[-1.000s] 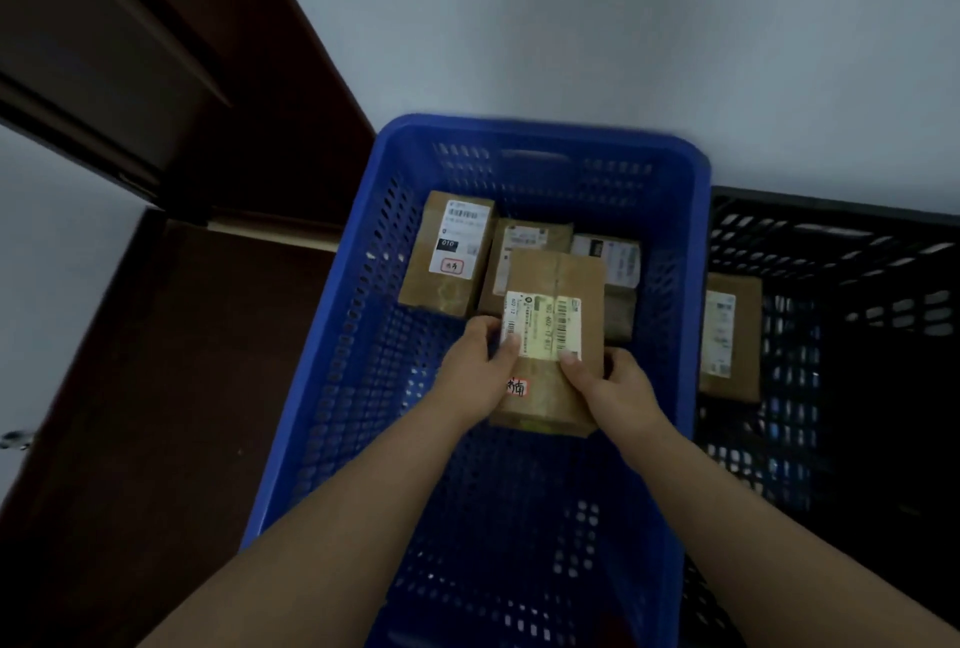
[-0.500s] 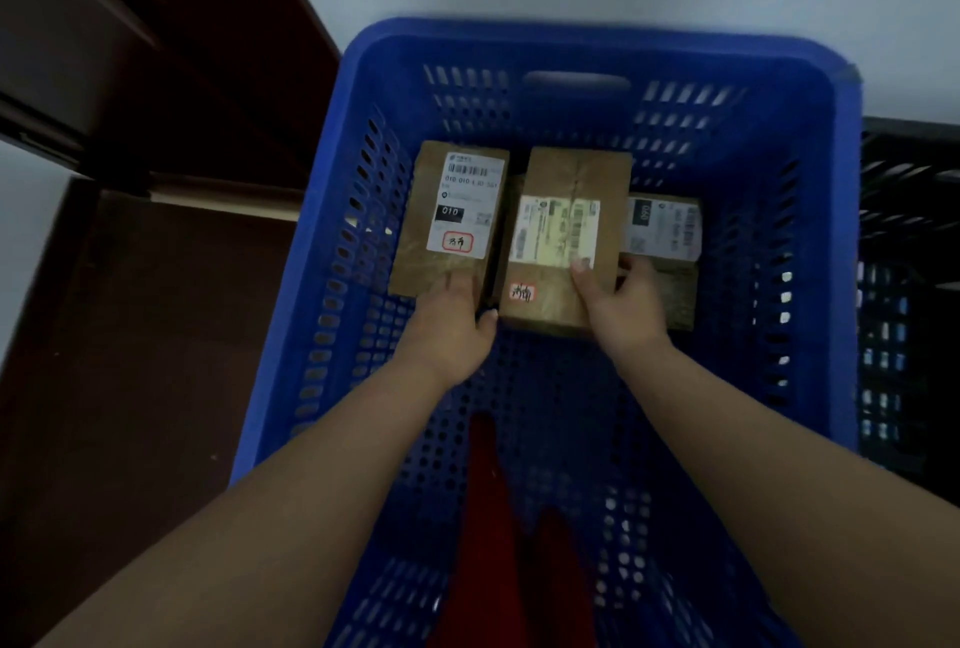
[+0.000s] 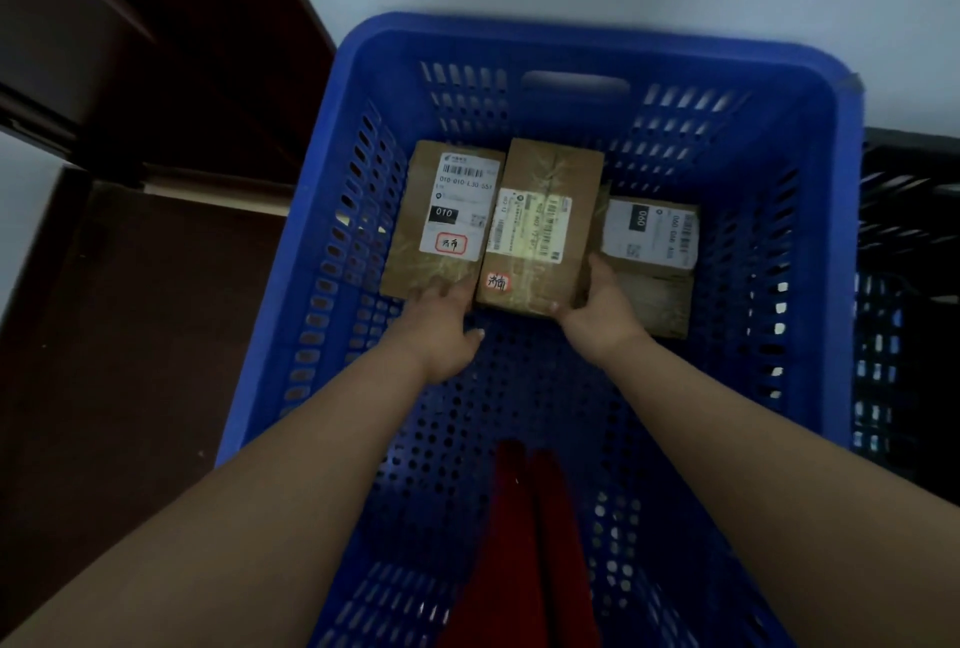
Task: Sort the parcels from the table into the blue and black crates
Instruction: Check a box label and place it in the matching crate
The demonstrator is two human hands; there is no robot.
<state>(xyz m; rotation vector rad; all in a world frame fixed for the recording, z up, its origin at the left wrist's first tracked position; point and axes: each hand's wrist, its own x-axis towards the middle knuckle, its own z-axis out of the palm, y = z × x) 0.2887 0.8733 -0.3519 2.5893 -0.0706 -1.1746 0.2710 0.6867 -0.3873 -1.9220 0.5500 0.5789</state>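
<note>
Middle parcel [image 3: 540,226] sits between two others at 12 o'clock in the blue crate [image 3: 810,231]; right hand [image 3: 605,307] grips its near corner, left hand [image 3: 441,330] loose beside—seat flat, then release.

Dim, bluish light; glare on the middle parcel's label [image 3: 535,226]. Black crate [image 3: 909,231] lost in shadow. Wide-angle bending at edges; soft focus, forearms blurred near the frame.

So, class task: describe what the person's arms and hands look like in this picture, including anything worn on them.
Both forearms are bare up to the frame edge, with no sleeves in view. The left hand and right hand wear no gloves, and no rings, watch or bracelet can be seen. Fingernails look short and unpainted.
</note>
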